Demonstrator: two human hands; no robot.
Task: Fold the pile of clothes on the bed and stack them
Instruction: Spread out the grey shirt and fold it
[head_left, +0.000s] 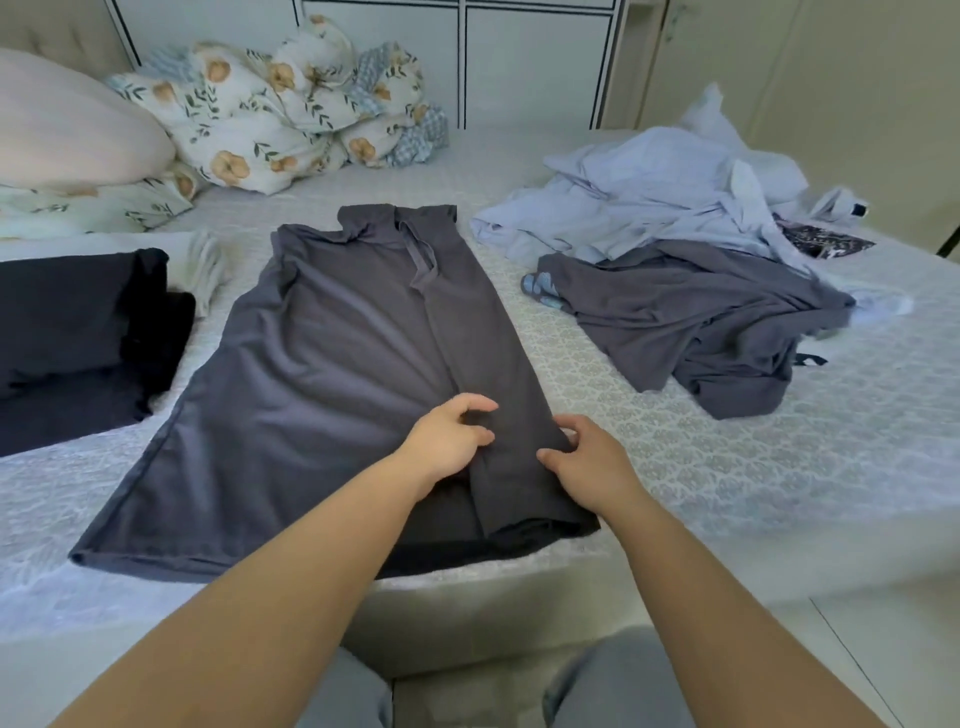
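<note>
A dark grey garment (332, 374) lies flat on the bed (727, 467), neck end away from me, with its right side folded over the middle. My left hand (449, 441) rests on the folded flap near the hem, its fingers loosely curled and its thumb and fingertips apart. My right hand (587, 462) grips the garment's right folded edge, thumb on top and fingers curled at the edge. A pile of unfolded clothes (670, 208), pale blue ones over another dark grey one (691, 322), lies at the right. Folded black clothes (78, 332) are stacked at the left.
A floral duvet (291, 114) is bunched at the back, beside a pale pillow (67, 119) at the far left. The bed's front edge runs just below the garment's hem. My knees in grey trousers (618, 680) are below it.
</note>
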